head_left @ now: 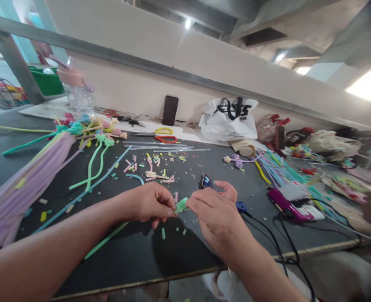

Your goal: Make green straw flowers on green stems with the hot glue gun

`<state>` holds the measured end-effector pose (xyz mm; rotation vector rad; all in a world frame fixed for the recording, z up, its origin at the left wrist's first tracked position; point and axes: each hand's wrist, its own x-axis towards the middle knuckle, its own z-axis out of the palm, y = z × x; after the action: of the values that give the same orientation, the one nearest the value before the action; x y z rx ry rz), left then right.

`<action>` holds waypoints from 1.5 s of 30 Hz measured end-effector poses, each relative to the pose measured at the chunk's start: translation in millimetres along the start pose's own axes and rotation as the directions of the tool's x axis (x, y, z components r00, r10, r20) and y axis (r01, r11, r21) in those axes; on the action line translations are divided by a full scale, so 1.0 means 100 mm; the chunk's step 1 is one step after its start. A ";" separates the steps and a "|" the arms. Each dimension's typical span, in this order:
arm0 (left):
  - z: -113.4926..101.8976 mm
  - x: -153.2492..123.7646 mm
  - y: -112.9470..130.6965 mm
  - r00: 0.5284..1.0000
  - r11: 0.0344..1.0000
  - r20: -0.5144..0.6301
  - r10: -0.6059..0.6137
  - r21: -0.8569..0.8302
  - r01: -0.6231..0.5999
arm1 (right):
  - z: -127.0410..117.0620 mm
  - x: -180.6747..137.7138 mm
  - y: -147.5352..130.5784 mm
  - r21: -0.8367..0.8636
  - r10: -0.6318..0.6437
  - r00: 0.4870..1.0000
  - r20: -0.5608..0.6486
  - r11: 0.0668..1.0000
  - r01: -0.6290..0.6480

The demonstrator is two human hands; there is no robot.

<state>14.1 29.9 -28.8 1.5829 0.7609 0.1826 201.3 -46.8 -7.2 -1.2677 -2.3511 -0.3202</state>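
Between my two hands is a light green fuzzy chenille piece (181, 205). My left hand (154, 202) pinches its left end between thumb and fingertips. My right hand (218, 214) closes on its right end, the fingers partly hiding it. Just beyond the right hand lies a crusted dark and blue object (207, 181), largely covered, its kind unclear. A blue part with a black cord (241, 206) shows to the right of that hand. A long green chenille stem (106, 240) lies below my left wrist. Small green snippets (163, 233) are scattered under the hands.
Cut pastel pieces (157, 176) and clear sticks (169, 145) lie mid-table, near scissors (165, 139). Lavender stems (40, 172) fill the left. A phone (170, 110) and white bag (229, 119) stand behind. A magenta device (288, 205) with cords sits right, near the table edge (311, 252).
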 end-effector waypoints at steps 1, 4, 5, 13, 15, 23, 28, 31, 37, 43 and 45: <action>0.00 0.00 0.00 1.000 1.000 -0.001 0.000 0.004 0.000 | 0.00 0.00 0.00 0.006 -0.002 1.000 0.011 1.000 0.001; 0.00 -0.01 0.01 1.000 1.000 -0.007 -0.003 0.009 0.003 | 0.01 0.00 0.01 0.021 -0.002 0.999 0.045 1.000 0.001; 0.00 -0.01 0.02 1.000 1.000 -0.011 -0.005 0.012 0.005 | 0.02 0.00 0.01 0.023 -0.002 0.999 0.048 1.000 0.001; 0.01 -0.02 0.04 1.000 1.000 -0.020 -0.001 0.023 0.001 | 0.04 -0.01 0.01 0.014 -0.007 0.999 0.042 1.000 0.007; 0.02 -0.02 0.04 1.000 1.000 -0.024 0.005 0.029 -0.005 | 0.04 -0.01 0.01 0.017 -0.004 0.998 0.056 1.000 0.003; 0.01 -0.01 0.02 1.000 1.000 -0.014 -0.002 0.006 0.002 | 0.05 -0.02 0.03 0.032 -0.010 0.998 0.061 0.999 0.008; -0.02 -0.01 0.00 1.000 0.998 0.026 0.007 -0.056 -0.005 | 0.05 -0.03 0.06 0.059 -0.014 1.000 0.023 0.998 0.013; -0.04 -0.01 -0.01 0.999 0.995 0.029 0.020 -0.098 -0.017 | 0.01 -0.03 0.08 0.066 -0.012 1.000 0.010 0.998 0.012; -0.07 -0.01 -0.03 0.999 0.988 0.036 0.033 -0.154 -0.027 | -0.05 0.00 0.09 0.042 0.042 0.995 -0.093 0.998 -0.038; -0.06 -0.01 -0.03 0.999 0.986 0.031 0.025 -0.164 -0.019 | -0.02 0.02 0.05 0.052 0.080 0.994 -0.069 0.996 -0.077; -0.05 -0.02 -0.03 0.999 0.987 0.031 0.025 -0.161 -0.020 | -0.01 0.02 0.03 0.047 0.092 0.995 -0.048 0.995 -0.089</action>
<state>9.0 33.5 -30.0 1.4381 0.6861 0.2283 203.4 -43.9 -5.2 -1.3248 -2.2382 -0.2656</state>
